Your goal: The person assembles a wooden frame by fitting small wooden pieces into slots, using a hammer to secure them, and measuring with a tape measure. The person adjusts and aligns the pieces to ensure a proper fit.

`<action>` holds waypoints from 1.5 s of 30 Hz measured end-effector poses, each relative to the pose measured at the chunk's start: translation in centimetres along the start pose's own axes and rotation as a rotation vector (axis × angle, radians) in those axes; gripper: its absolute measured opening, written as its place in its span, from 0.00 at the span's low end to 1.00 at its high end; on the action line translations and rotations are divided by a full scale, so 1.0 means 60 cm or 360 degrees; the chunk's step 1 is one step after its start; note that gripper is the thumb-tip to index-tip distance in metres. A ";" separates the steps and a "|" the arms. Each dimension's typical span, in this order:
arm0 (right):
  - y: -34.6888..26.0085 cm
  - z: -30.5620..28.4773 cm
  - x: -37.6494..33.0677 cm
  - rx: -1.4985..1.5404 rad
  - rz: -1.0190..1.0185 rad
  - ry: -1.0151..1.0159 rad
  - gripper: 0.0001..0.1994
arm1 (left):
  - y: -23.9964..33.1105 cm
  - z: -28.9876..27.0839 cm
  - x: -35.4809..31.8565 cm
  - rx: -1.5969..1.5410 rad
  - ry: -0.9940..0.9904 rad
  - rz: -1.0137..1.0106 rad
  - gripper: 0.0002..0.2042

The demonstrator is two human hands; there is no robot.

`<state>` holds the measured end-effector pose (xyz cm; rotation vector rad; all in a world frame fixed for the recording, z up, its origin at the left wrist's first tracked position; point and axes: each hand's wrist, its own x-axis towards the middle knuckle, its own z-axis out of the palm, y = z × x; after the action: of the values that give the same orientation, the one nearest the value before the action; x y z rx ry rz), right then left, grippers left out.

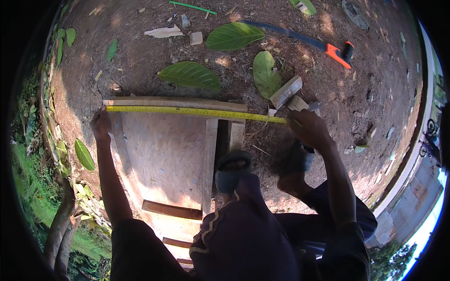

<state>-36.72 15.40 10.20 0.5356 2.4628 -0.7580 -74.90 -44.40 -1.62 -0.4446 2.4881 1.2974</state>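
A yellow tape measure (197, 112) is stretched straight from left to right along the far edge of a wooden panel frame (161, 154). At the frame's far left corner, my left hand (100, 124) pinches the end of the blade. My right hand (310, 129) is closed around the other part of the tape, beyond the frame's right side and above the ground; the tape's case is hidden by the hand. Beneath the blade runs a wooden batten (178, 102), the frame's far rail. Sunlight falls on the lower part of the panel.
A handsaw (335, 52) with an orange and black handle lies at the far right. Wood offcuts (286, 92) sit just beyond my right hand. Large green leaves (190, 75) and wood scraps (164, 32) litter the soil. My sandalled foot (233, 171) is beside the frame.
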 end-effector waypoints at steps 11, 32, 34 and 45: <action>-0.015 0.002 -0.013 -0.0044 0.0026 0.0157 0.08 | 0.005 0.016 -0.008 -0.0068 -0.0028 0.0050 0.12; -0.015 0.020 -0.011 0.0002 0.0067 0.0172 0.13 | -0.056 0.039 0.025 -0.0368 0.0184 0.0184 0.10; -0.017 0.017 -0.009 0.0008 0.0075 0.0165 0.13 | -0.054 0.042 0.025 -0.0383 0.0232 0.0194 0.10; -0.030 0.033 0.003 0.0135 -0.0043 0.0157 0.13 | -0.045 0.047 0.019 -0.0366 0.0301 0.0159 0.10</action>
<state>-37.04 12.87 9.42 0.5849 2.5423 -0.8697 -74.50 -43.70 -5.56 -0.5236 2.5506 1.6629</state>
